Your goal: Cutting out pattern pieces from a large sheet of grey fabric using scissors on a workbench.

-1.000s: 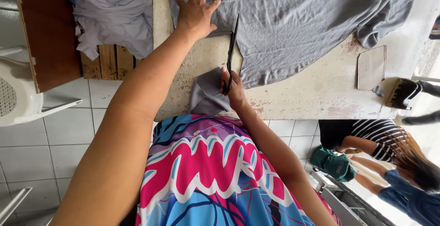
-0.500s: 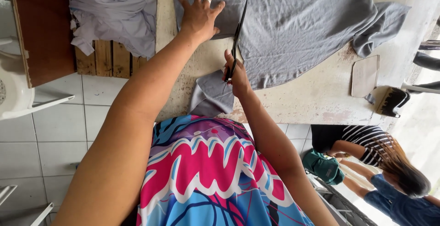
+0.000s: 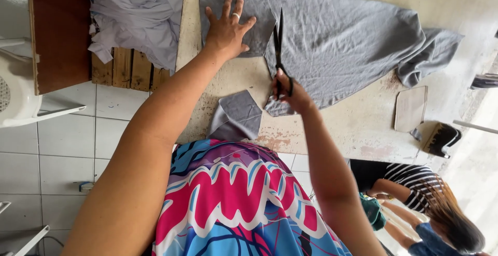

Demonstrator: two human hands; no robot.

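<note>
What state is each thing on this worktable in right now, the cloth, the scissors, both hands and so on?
Grey fabric: spread on the table, partly cut.
Scissors: blades nearly closed, in the cut.
Right hand: gripping the scissor handles.
Left hand: flat, fingers spread, pressing the fabric.
Cut grey piece: folded, hanging over the table edge.
Pale fabric heap: crumpled.

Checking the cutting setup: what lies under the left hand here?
The left hand presses flat on a piece of grey fabric spread over the worn table, beside the scissors in the right hand. Anything beneath that fabric is covered.
</note>
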